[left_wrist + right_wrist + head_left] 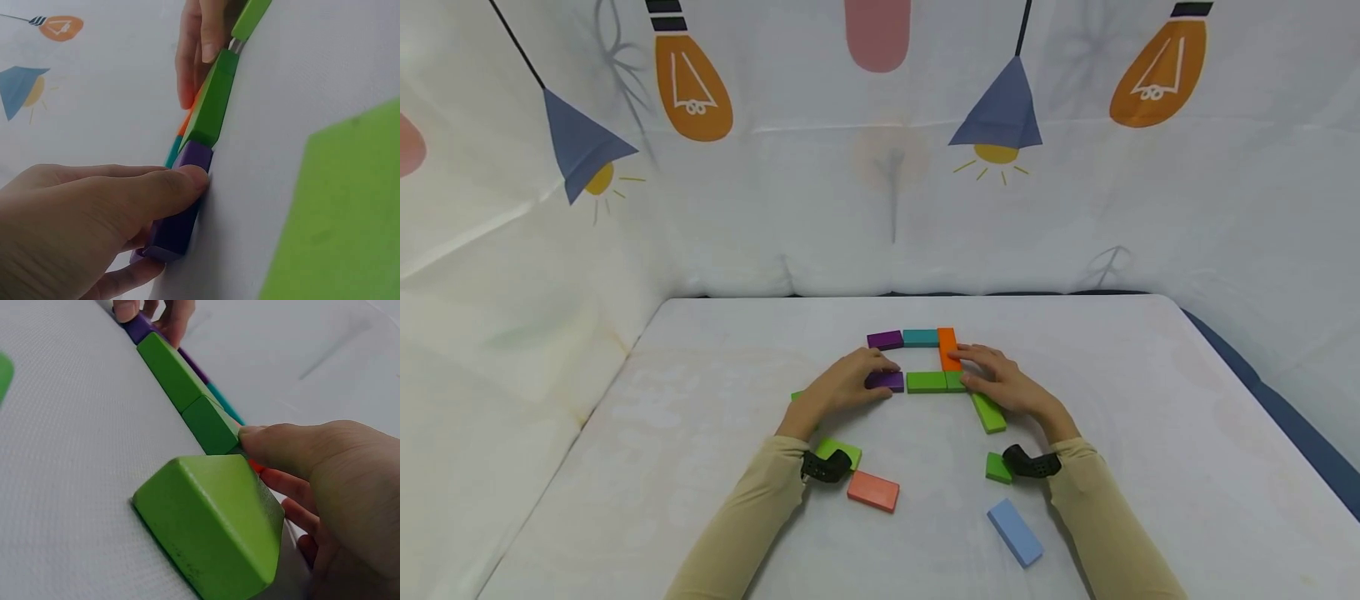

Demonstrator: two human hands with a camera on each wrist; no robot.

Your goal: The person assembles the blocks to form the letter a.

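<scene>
In the head view my left hand [848, 382] pinches a purple block [892, 382] at the left end of the front row, its thumb on the block's near face [181, 228]. My right hand [1011, 387] touches the right end of that row with its thumb, against a small darker green block [212, 428]. Its fingers reach back beside an upright-pointing orange block [947, 346]. Between the hands lies a longer light green block [927, 382]. A teal block [921, 337] and another purple block [885, 340] form the back row.
Just below my right hand a light green block [988, 413] lies slanted. Nearer are a small green block [997, 468], a blue block [1015, 533], a coral block [873, 492] and a lime block [839, 452]. Another green block [796, 396] is mostly hidden behind my left wrist.
</scene>
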